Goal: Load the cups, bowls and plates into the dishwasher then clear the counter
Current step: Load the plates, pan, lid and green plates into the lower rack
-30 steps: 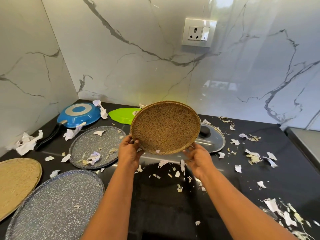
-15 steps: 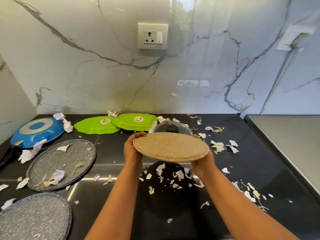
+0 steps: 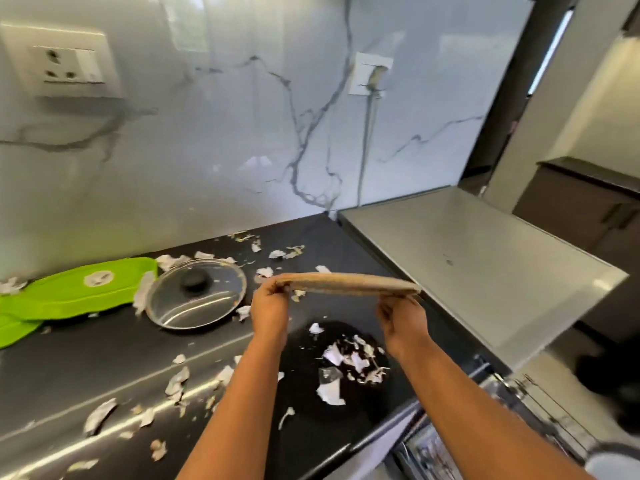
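The left hand (image 3: pixel 269 308) and right hand (image 3: pixel 403 318) pinch opposite rims of a brown plate (image 3: pixel 346 284), held nearly level mid-frame above the worktop (image 3: pixel 104 362). Its right edge is near a grey ledge (image 3: pixel 478 265), and a glass lid (image 3: pixel 195 294) lies to its left.

Veined white marble wall (image 3: pixel 225 150), switched socket (image 3: pixel 67 65), glossy black counter (image 3: pixel 104 368), grey raised surface (image 3: pixel 467 258), perhaps dark cabinets (image 3: pixel 581 209) beyond.

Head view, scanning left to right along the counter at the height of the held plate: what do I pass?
green plates → glass lid → left hand → tan plate, gripped at both ends → right hand → raised grey surface
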